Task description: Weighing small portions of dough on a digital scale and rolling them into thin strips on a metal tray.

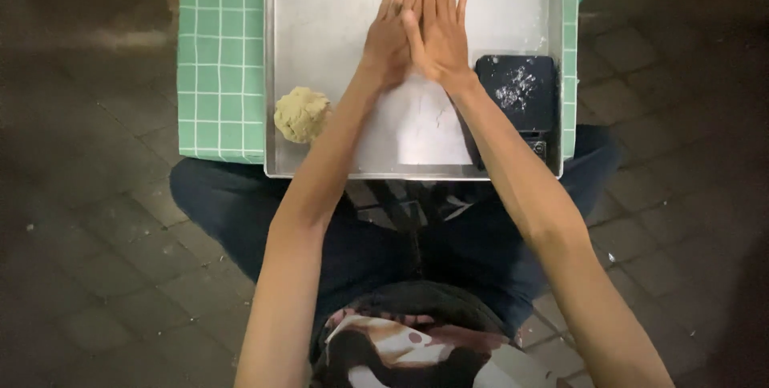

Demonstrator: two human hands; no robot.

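My left hand (388,36) and my right hand (441,29) lie flat, palms down, side by side on a large metal tray (320,12). The right hand's thumb edge overlaps the left. Fingers are stretched out and point away from me. Whatever lies beneath the palms is hidden. A rough ball of pale beige dough (302,114) sits at the tray's near left corner, apart from both hands and just left of my left forearm.
A black flat scale (517,90) dusted with flour stands at the tray's near right corner beside my right forearm. A white floured patch (423,125) covers the tray between my forearms. The tray rests on a green checked cloth (220,52). Dark paving surrounds my knees.
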